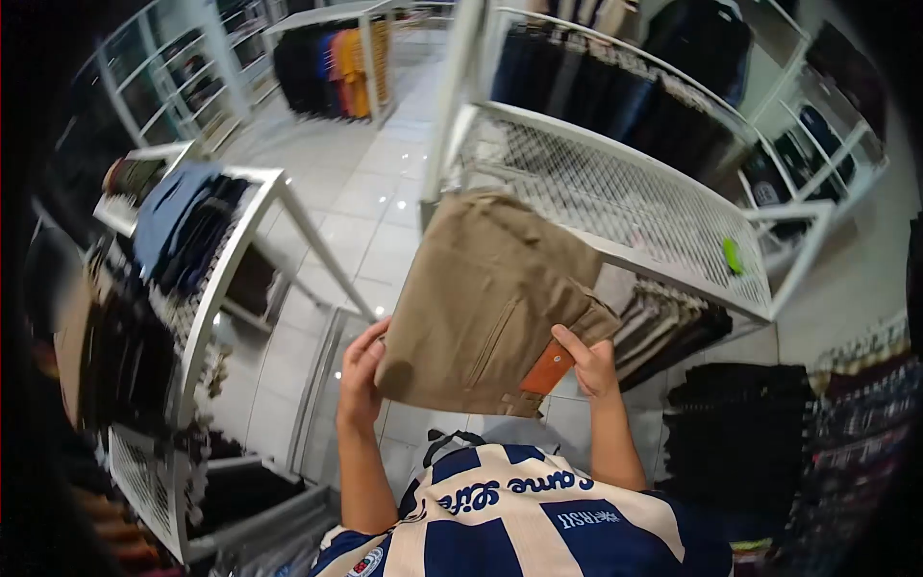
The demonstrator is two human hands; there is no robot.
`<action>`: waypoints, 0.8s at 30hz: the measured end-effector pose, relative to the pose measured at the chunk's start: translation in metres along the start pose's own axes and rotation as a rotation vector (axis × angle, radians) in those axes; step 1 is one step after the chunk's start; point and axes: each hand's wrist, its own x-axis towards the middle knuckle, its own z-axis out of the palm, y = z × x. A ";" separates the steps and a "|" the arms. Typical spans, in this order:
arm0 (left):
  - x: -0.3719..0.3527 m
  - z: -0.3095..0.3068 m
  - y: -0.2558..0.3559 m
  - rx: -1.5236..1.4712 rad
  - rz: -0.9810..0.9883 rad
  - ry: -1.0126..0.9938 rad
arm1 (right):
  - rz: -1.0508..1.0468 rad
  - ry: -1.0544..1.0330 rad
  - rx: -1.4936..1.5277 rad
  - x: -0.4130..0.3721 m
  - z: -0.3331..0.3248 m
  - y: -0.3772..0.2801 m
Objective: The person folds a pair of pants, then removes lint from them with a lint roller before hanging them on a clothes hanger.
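Observation:
A folded pair of khaki trousers (471, 298) is held up in front of my body between both hands. My left hand (362, 370) grips the folded edge on the left side, its fingers partly behind the cloth. On the right, my right hand (588, 361) is closed on the waistband end, with the thumb on top beside an orange-brown tag (547, 369). A slanted pocket seam runs along the upward face of the trousers. Their far end overlaps the view of the white mesh shelf (615, 183).
A bright green object (733, 256) lies on the mesh shelf. Trousers hang below it (663, 327). A dark clothing stack (735, 433) stands at right. On the left, a white rack (231, 260) bears folded jeans (187, 226). Tiled floor (336, 231) runs between the racks.

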 end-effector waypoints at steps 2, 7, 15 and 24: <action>0.013 0.018 -0.020 0.560 -0.093 0.016 | -0.120 0.089 -0.063 0.001 -0.027 0.000; 0.045 0.089 -0.092 0.632 -0.112 -0.025 | -0.012 0.324 -0.269 0.006 -0.098 -0.008; 0.154 0.203 -0.167 0.653 0.048 -0.163 | -0.110 0.370 -0.456 0.110 -0.212 -0.107; 0.258 0.222 -0.215 1.336 0.560 -0.199 | -0.283 0.487 -0.887 0.202 -0.325 -0.107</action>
